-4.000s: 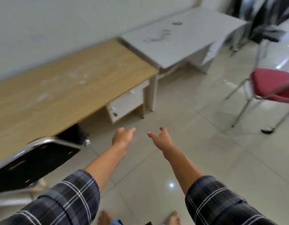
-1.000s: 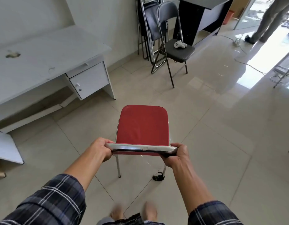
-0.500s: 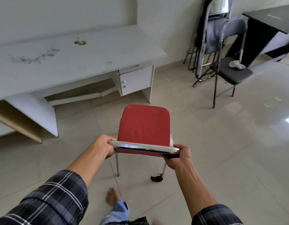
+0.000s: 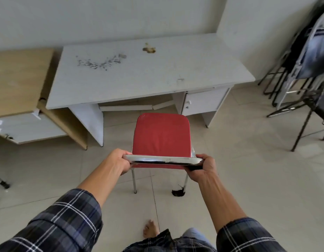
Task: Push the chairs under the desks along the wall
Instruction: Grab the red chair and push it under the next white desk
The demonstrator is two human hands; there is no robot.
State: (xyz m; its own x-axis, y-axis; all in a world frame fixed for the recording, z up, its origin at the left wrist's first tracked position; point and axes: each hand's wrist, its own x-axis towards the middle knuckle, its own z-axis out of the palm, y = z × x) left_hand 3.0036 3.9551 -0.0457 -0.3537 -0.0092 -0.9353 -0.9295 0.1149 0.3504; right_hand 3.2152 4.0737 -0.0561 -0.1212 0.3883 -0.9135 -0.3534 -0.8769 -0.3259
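Observation:
A red-seated chair (image 4: pixel 161 137) with chrome legs stands on the tiled floor in front of me, facing the knee gap of the white desk (image 4: pixel 150 73) against the wall. My left hand (image 4: pixel 119 163) grips the left end of the chair's chrome back rail. My right hand (image 4: pixel 203 168) grips the right end. The seat's front edge sits just short of the desk front. To the left a wooden desk (image 4: pixel 17 79) stands along the same wall.
Loose white boards (image 4: pixel 128 107) lie on the floor under the white desk, beside its drawer unit (image 4: pixel 203 102). Folded black chairs (image 4: pixel 299 57) lean at the right wall, another black chair (image 4: pixel 319 108) near them. My bare foot (image 4: pixel 150 228) is on the tiles.
I have turned left with the red chair held in both hands; it now points squarely at the white desk's opening and is closer to it. The wooden desk has come into view.

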